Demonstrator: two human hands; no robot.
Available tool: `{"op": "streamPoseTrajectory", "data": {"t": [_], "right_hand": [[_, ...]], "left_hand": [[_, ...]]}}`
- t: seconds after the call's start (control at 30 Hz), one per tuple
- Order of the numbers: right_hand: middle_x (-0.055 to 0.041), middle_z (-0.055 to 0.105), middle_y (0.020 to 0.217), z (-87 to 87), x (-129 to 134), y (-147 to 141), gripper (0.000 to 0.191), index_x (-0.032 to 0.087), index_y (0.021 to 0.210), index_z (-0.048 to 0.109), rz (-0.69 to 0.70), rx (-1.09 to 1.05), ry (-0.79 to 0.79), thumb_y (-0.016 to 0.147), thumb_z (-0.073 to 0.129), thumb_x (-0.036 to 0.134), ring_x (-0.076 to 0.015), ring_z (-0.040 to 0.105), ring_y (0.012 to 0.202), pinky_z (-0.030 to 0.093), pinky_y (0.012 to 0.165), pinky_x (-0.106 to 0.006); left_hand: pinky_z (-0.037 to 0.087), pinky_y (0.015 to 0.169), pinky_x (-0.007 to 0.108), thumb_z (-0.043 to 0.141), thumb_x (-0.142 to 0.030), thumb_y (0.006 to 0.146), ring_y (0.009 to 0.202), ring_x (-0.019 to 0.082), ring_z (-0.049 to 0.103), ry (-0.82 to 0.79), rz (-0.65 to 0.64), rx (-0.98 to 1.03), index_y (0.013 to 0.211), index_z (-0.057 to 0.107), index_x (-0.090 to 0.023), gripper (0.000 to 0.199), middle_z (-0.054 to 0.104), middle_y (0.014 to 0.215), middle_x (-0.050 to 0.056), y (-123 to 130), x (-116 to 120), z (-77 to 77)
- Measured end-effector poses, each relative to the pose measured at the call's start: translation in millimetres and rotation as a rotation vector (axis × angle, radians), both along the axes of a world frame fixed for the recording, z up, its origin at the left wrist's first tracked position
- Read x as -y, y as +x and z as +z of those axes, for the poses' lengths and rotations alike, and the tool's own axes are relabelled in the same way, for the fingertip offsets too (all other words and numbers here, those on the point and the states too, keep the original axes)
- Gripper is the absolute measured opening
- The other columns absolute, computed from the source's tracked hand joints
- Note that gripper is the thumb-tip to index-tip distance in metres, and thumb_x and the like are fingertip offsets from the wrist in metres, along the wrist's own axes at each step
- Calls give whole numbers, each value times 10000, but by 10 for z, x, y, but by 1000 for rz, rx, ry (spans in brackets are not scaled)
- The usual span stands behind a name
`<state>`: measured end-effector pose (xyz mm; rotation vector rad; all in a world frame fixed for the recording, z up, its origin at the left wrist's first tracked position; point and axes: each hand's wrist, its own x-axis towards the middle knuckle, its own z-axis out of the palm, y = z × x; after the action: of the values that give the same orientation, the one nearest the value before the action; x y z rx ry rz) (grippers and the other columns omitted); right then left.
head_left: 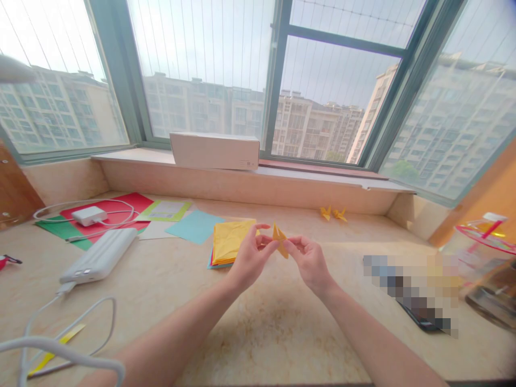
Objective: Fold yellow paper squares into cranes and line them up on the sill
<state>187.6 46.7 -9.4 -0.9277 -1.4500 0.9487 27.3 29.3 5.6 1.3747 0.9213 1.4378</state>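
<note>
A small folded piece of yellow paper [280, 242] is pinched between both hands above the middle of the stone surface. My left hand [255, 248] grips its left side with thumb and fingers, and my right hand [308, 260] grips its right side. Pointed tips of the paper stick up and down between the fingertips. Just left of my left hand lies a stack of yellow paper [229, 242] with other colours at its bottom edge. Two small folded yellow paper figures [325, 213] [341, 215] stand farther back on the right.
Blue [195, 226], red [141, 203] and green [54, 230] sheets lie at the left, with a white charger [89, 216], power bank [100, 255] and cables. A partly pixelated phone [421, 317] and a drink container [471, 247] are at the right. A white box [215, 152] sits on the sill.
</note>
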Motion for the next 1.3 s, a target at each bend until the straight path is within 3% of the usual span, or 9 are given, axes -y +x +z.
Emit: {"op": "streamPoseTrajectory", "data": {"t": [0.1,0.23,0.47,0.6,0.77,0.93,1.3], "right_hand": [[-72,745,863,-8,22,-26,312,178,841,714,72,-3,4,807,701,488,-219,661,826,480,816,-369],[-76,744,896,5,53,-49,307,183,845,721,114,41,38,828,678,487,-222,655,853,477,802,-358],[-56,718,856,40,31,-16,413,183,1045,664,92,-36,-14,764,749,474,-191,659,766,503,712,-319],[-70,734,882,90,41,-2,389,175,1023,675,136,-88,-60,768,741,462,-190,661,779,518,720,-324],[-72,741,925,141,69,-3,340,182,988,695,129,-68,-50,779,720,449,-174,645,746,520,687,-315],[-29,703,828,111,44,7,307,195,1016,664,129,-90,-39,790,699,399,-146,609,659,498,627,-291],[16,632,765,78,17,12,286,221,1055,569,166,-113,19,812,643,352,-125,563,599,465,574,-269]], "left_hand": [[413,557,209,710,-333,794,640,116,618,-5,28,67,970,443,-216,341,677,808,-13,-1,-7,-4],[468,649,244,659,-324,823,765,146,636,43,71,-24,847,530,-183,193,668,846,27,-19,-23,0],[503,744,286,634,-339,859,853,176,647,71,-9,-167,930,642,-153,199,682,945,69,-6,58,37],[529,800,313,673,-386,846,913,185,660,100,-100,-153,1029,618,-166,291,675,1046,83,10,85,26],[538,804,326,681,-391,840,966,204,661,107,-65,-170,1022,608,-165,300,678,1058,95,13,67,-4],[534,802,317,659,-357,861,1016,209,649,112,-99,-150,1062,588,-173,282,673,1111,106,5,64,-10],[511,788,308,629,-341,876,925,193,642,109,-193,-139,1136,606,-182,305,676,1099,105,25,133,51]]}}
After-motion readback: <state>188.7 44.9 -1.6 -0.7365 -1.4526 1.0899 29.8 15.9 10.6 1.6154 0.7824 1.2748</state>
